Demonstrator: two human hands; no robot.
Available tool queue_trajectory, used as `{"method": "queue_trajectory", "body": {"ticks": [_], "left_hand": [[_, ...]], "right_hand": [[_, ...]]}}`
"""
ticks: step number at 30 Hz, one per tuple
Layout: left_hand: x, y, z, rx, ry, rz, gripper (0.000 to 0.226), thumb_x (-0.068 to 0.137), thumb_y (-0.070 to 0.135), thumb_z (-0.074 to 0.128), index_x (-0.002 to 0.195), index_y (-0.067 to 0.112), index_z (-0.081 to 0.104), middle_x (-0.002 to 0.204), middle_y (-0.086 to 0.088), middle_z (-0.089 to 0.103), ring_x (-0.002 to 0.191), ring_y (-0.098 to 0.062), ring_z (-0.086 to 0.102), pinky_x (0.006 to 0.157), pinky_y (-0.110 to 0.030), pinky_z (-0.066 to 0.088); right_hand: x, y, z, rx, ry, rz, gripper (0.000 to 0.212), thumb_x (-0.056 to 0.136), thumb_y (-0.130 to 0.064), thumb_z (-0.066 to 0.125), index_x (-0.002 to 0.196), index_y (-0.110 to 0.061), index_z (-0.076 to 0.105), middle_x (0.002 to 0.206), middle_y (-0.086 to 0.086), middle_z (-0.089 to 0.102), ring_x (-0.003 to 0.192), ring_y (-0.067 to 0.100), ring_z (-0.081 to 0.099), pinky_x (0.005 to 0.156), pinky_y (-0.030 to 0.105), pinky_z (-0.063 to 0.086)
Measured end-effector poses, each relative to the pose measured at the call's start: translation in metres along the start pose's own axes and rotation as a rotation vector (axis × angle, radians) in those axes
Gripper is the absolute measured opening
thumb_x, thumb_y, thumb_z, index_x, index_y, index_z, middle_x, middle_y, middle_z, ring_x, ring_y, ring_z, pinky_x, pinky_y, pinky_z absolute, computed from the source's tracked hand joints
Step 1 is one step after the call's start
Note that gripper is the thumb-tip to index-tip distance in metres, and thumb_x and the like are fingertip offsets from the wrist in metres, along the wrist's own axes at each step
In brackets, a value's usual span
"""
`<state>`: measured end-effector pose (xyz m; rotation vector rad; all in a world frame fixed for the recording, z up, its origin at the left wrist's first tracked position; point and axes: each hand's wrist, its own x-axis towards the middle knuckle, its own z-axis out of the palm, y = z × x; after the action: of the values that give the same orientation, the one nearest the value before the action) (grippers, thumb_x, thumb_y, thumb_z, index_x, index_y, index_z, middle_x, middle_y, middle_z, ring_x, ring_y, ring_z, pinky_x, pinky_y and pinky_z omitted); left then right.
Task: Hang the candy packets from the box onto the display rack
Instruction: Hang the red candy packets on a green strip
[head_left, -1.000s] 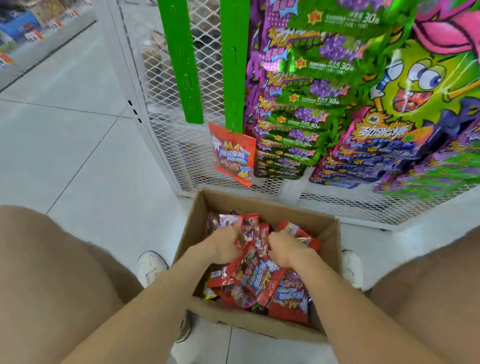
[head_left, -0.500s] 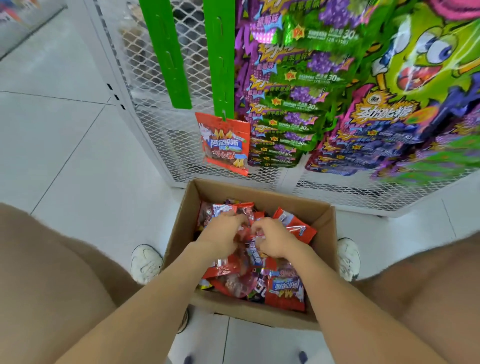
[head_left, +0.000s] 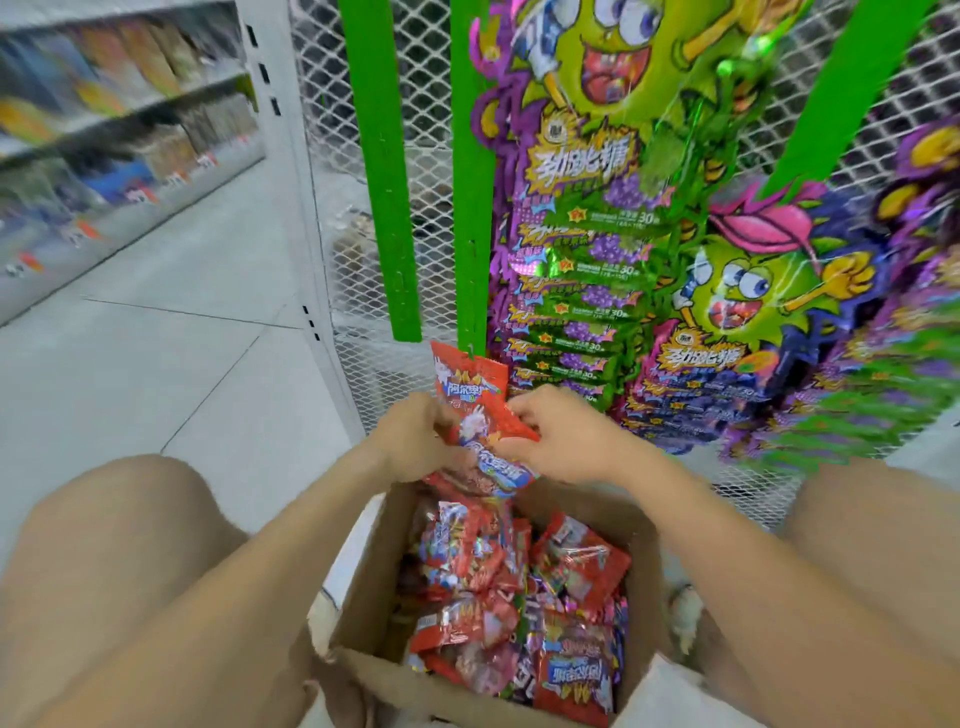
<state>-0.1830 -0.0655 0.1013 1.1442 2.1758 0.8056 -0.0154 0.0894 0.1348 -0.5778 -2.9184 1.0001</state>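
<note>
We see the cardboard box (head_left: 366, 566) on the floor between our knees, flaps open, holding a loose heap of red candy packets (head_left: 519, 597). Just above the box's far edge, both hands share a held packet (head_left: 493, 452). The left hand (head_left: 410, 436) curls its fingers round one side, and the right hand (head_left: 566, 441) pinches the other. Half a second ago both hands were down in the heap; now they are raised above it.

Beyond the box, a hung packet (head_left: 470, 382) dangles from the foot of a green strip (head_left: 472, 208) on the white mesh rack (head_left: 332, 208), just above the held one. Purple-and-green packets (head_left: 597, 291) crowd the rack to the right. Pale floor tiles (head_left: 156, 364) run left of the box to blurred shelves (head_left: 104, 130).
</note>
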Motion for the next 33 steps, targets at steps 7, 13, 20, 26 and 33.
{"method": "queue_trajectory", "body": {"ticks": [7, 13, 20, 26, 33], "left_hand": [[0.015, 0.053, -0.039, -0.018, 0.198, 0.074, 0.085, 0.081, 0.019, 0.089, 0.152, 0.016, 0.042, 0.146, 0.003, 0.049, 0.126, -0.016, 0.055, 0.105, -0.037, 0.051], [0.045, 0.071, -0.041, -0.334, 0.421, -0.008, 0.038, 0.098, 0.025, 0.066, 0.135, 0.017, 0.059, 0.129, 0.002, 0.066, 0.117, -0.019, 0.064, 0.093, -0.031, 0.048], [0.044, 0.070, -0.041, -0.251, 0.408, 0.030, 0.036, 0.098, 0.048, 0.069, 0.093, 0.012, 0.071, 0.063, 0.008, 0.050, 0.061, -0.012, 0.047, 0.060, -0.031, 0.034], [0.020, 0.066, -0.049, -0.140, 0.420, 0.039, 0.058, 0.101, 0.055, 0.062, 0.088, -0.002, 0.063, 0.070, -0.007, 0.048, 0.065, -0.020, 0.048, 0.064, -0.036, 0.033], [-0.007, 0.069, -0.070, -0.245, 0.242, -0.012, 0.040, 0.102, 0.047, 0.064, 0.074, 0.021, 0.076, 0.072, 0.007, 0.076, 0.072, -0.016, 0.072, 0.076, -0.036, 0.052]], "right_hand": [[0.012, -0.016, -0.048, -0.250, 0.054, -0.019, 0.015, 0.097, -0.029, 0.073, 0.092, -0.016, 0.068, 0.075, 0.001, 0.062, 0.076, 0.021, 0.049, 0.087, 0.045, 0.051], [0.027, -0.032, -0.036, -0.297, 0.274, -0.028, 0.012, 0.096, -0.040, 0.071, 0.096, -0.029, 0.074, 0.086, 0.002, 0.071, 0.088, 0.027, 0.062, 0.073, 0.040, 0.054], [0.034, -0.033, -0.033, -0.180, 0.211, -0.037, 0.028, 0.099, 0.003, 0.058, 0.109, -0.018, 0.073, 0.084, 0.003, 0.068, 0.091, 0.025, 0.061, 0.076, 0.037, 0.051], [0.026, -0.041, -0.035, -0.132, 0.278, -0.031, 0.026, 0.103, -0.006, 0.061, 0.119, -0.024, 0.071, 0.110, -0.004, 0.076, 0.105, 0.007, 0.058, 0.086, 0.015, 0.036], [0.029, -0.057, -0.027, 0.157, 0.491, -0.075, 0.011, 0.093, -0.024, 0.078, 0.101, -0.032, 0.077, 0.093, -0.016, 0.076, 0.097, 0.005, 0.070, 0.099, 0.035, 0.054]]}}
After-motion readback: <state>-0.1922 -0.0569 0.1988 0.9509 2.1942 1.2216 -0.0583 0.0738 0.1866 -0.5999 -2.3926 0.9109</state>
